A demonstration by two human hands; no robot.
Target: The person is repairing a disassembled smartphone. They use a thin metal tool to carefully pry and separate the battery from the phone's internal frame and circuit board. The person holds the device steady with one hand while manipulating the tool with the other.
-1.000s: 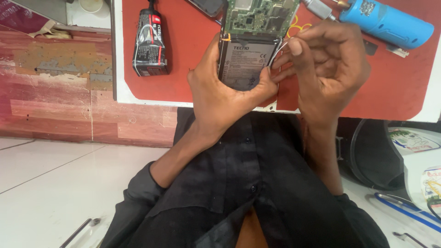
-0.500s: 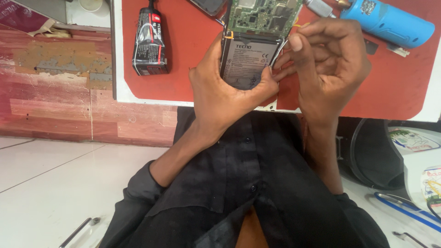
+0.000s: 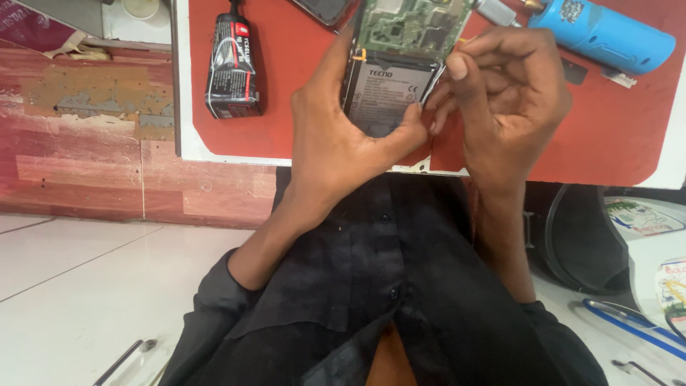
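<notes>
An opened phone [image 3: 396, 68], back cover off, shows a green circuit board above a grey battery. My left hand [image 3: 339, 136] grips it from the left side, thumb pressed at the battery's lower edge. My right hand [image 3: 504, 107] is pinched at the phone's right edge, fingers closed around a thin silvery strip or tool [image 3: 432, 86] that touches the battery's side. Both hands hold the phone over a red work mat [image 3: 300, 86] at the near edge of the table.
A black glue tube [image 3: 232, 68] lies on the mat to the left. A blue cylindrical tool [image 3: 607, 32] lies at the top right. Another dark phone [image 3: 325, 8] pokes in at the top. My dark shirt [image 3: 386, 300] fills the lower middle; white floor tiles [image 3: 86, 286] left.
The view has shifted slightly. My right hand's fingers have closed in a little on the phone's right edge; the left hand keeps its grip.
</notes>
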